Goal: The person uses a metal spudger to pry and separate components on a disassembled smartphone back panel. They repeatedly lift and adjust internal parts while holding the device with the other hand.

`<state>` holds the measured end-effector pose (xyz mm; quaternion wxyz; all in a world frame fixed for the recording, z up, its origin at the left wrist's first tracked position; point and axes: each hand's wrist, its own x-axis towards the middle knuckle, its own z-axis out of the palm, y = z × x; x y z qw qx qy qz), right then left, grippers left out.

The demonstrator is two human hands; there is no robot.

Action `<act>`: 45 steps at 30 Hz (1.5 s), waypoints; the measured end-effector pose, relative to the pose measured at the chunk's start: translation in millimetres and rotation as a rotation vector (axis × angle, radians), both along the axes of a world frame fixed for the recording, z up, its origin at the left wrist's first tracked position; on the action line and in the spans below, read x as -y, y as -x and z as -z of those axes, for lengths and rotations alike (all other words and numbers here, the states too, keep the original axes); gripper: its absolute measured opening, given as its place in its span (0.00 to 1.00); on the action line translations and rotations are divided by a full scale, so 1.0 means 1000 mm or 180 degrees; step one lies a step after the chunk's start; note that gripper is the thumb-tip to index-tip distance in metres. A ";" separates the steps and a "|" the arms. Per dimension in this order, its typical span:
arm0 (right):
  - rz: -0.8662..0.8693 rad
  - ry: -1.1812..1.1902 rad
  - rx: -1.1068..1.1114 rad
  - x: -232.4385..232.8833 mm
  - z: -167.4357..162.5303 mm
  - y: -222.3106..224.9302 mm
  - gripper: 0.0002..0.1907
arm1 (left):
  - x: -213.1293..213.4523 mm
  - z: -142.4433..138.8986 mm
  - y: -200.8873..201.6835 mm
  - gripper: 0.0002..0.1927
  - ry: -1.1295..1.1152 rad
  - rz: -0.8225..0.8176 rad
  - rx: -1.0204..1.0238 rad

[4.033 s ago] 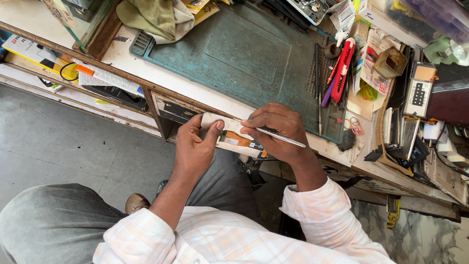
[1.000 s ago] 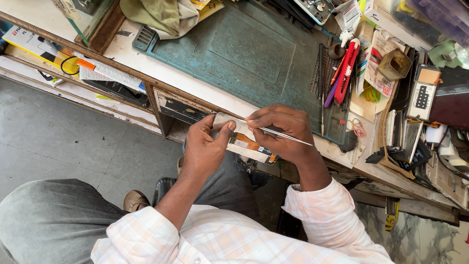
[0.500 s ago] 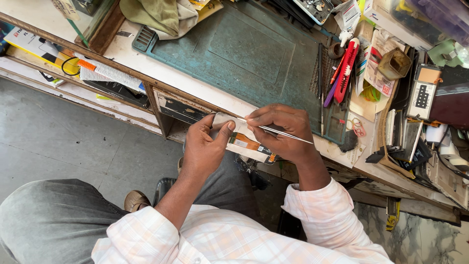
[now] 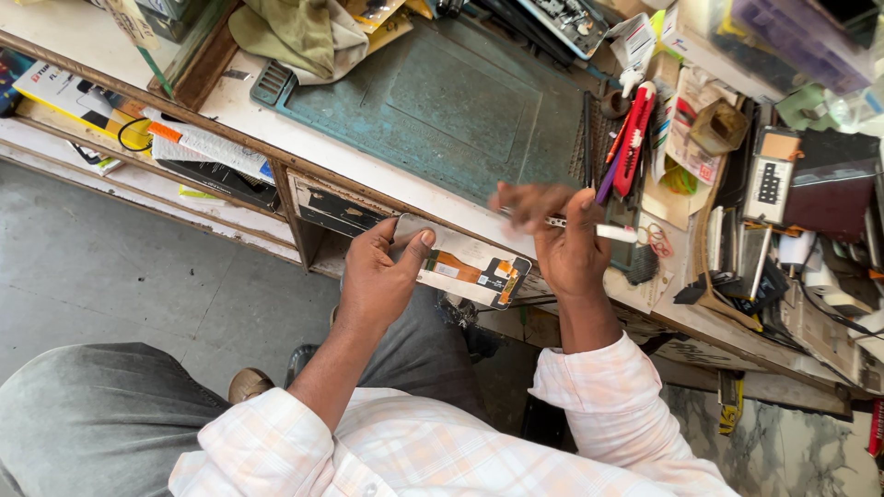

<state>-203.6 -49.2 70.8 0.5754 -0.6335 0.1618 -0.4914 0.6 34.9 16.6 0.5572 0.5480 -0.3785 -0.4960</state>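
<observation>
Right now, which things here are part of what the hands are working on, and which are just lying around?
In use:
- left hand holding the phone panel
- right hand holding a thin white tool

Lying about:
- green mat
- red cutter
- cloth
- calculator
- boxes on the shelf

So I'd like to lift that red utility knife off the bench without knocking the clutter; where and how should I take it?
Probably grip the red utility knife around the middle of its long body, pinching its two long sides from above. It lies flat, flanked by pens and papers, so a side approach looks blocked. The right hand hovers just beside its lower end.
</observation>
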 end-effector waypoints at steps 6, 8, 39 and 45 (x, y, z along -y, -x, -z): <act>0.0376 0.0717 -0.1342 -0.008 -0.014 0.014 0.23 | -0.011 -0.004 -0.005 0.14 0.0016 -0.0002 -0.0077; 0.0363 0.0990 -0.1938 -0.011 -0.026 0.014 0.23 | -0.013 -0.007 -0.004 0.14 -0.0044 0.0036 -0.0179; -0.0862 0.2775 -0.4267 0.014 -0.106 -0.066 0.07 | -0.024 -0.023 -0.013 0.14 -0.0255 0.0228 -0.0095; -0.1217 0.1957 -0.5571 0.017 -0.117 -0.074 0.11 | -0.022 -0.021 -0.017 0.13 -0.0335 0.0237 0.0210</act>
